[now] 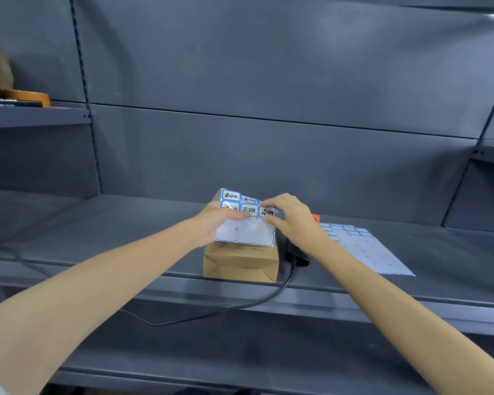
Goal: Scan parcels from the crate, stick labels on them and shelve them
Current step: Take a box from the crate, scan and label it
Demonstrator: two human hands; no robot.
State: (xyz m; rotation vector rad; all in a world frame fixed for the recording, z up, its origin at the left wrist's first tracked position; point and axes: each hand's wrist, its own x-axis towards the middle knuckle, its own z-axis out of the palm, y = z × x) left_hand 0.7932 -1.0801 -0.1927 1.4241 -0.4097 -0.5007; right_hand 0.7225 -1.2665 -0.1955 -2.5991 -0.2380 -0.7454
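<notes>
The left hand (221,220) and right hand (290,216) both pinched a label sheet (244,228) of blue-bordered stickers with handwritten Chinese characters, held tilted over the cardboard parcel (240,262).

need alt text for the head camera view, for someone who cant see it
Two bare hands hold a white sheet of blue-bordered labels above a small brown cardboard parcel on a grey metal shelf: the left hand grips the sheet, the right hand pinches one label. A black corded scanner and another label sheet lie to the right.
</notes>
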